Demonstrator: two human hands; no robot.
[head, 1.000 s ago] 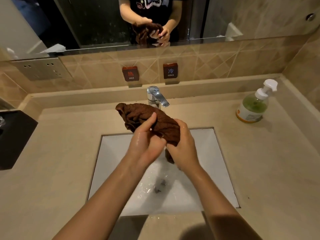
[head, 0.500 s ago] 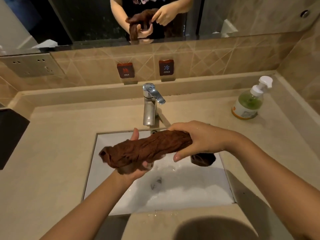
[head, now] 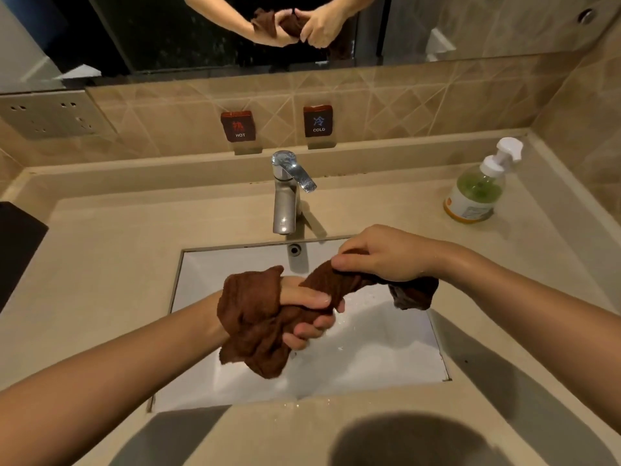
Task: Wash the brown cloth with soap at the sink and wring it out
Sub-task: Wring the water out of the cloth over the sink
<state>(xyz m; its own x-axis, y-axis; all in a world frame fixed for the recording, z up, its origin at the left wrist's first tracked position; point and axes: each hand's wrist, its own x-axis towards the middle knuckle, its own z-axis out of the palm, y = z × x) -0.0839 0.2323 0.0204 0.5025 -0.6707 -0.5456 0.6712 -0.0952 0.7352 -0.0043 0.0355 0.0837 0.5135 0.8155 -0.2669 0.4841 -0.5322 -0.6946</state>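
Holding the brown cloth [head: 255,317] in the air above the white sink [head: 369,358], twisted into a thick rope between the two hands. Gripping the bunched near end with the left hand [head: 302,295], fingers and thumb curled tight round it, with loose folds draped over the wrist. Clamping the other end with the right hand [head: 379,257], knuckles up, leaving a short tail hanging past the palm over the basin's right side. Standing behind the basin, a chrome faucet [head: 285,203]; resting on the beige worktop [head: 100,264] at far right, well apart from the hands, a pump bottle of green soap [head: 475,193]. Reflecting both hands and the cloth in the mirror [head: 201,28] above.
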